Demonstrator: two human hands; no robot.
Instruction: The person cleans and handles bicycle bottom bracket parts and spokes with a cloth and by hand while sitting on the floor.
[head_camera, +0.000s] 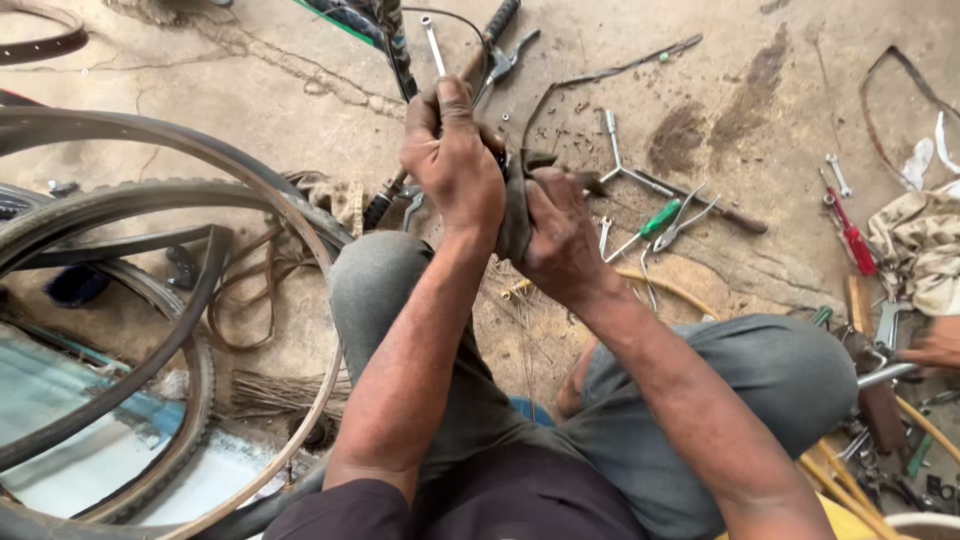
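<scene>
Tightly, the fingers of the left hand (455, 160) curl shut around a small dark part, mostly hidden. Just beside them, the right hand (560, 235) pinches a limp, grimy dark grey rag (515, 205) hanging between both palms. Beyond the knuckles lie a green-handled screwdriver (655, 218) and a three-armed metal socket wrench (625, 165) on the cracked concrete floor (250, 90).

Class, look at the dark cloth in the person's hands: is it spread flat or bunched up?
Bunched up: the dark cloth hangs crumpled between the left hand and right hand, both gripping it.
</scene>
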